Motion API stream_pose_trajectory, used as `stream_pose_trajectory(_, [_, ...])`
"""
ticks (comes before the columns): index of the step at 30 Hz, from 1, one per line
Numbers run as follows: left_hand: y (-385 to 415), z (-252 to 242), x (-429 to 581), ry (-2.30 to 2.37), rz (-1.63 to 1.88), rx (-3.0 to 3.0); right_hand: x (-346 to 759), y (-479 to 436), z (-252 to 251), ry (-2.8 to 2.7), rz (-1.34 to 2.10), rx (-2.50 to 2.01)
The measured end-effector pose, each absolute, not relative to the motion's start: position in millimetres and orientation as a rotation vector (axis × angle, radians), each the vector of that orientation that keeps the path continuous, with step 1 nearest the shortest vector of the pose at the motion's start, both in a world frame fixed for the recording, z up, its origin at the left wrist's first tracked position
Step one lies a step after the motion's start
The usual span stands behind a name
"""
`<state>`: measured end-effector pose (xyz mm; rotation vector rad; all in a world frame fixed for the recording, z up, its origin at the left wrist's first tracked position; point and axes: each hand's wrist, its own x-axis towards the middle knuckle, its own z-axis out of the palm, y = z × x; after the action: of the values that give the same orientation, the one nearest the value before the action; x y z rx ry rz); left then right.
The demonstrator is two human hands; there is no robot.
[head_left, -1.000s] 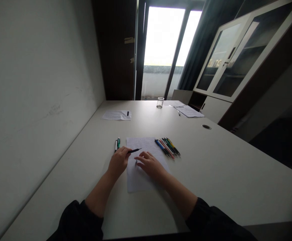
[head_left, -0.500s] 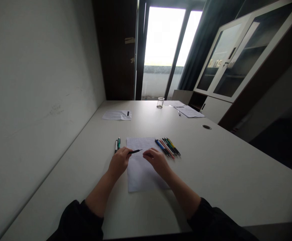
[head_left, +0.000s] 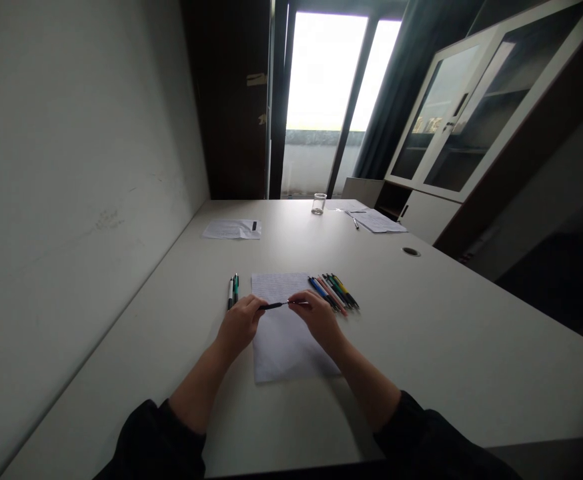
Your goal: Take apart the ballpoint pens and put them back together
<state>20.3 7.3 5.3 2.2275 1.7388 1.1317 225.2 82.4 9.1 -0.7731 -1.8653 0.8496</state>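
My left hand [head_left: 240,325] is closed around a black pen [head_left: 272,306], whose thin point sticks out to the right. My right hand [head_left: 317,319] pinches a small shiny piece [head_left: 287,303] at that point; it looks like a pen tip, but it is too small to tell for certain. Both hands are above a lined sheet of paper [head_left: 281,353] with writing near its top. Beside my left hand lie a white pen [head_left: 230,292] and a teal pen [head_left: 236,287]. Several coloured pens [head_left: 334,292] lie in a row just beyond my right hand.
At the far end of the white table [head_left: 421,373] stands a glass jar [head_left: 318,204]. Papers [head_left: 379,221] with a pen lie at the far right, another sheet [head_left: 229,229] at the far left. A round cable hole [head_left: 411,252] is at right; a wall [head_left: 96,233] borders the left.
My right hand has brought its fingertips to the pen's point, closing the gap between them. The pen has tilted a little flatter; my left hand still holds it.
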Motion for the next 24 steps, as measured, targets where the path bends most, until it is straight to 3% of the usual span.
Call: stream_pose_trajectory(24, [4.3,7.0,22.2,1.670,1.083,2.261,224.9,79.7,7.2,-1.986,0.729,-0.747])
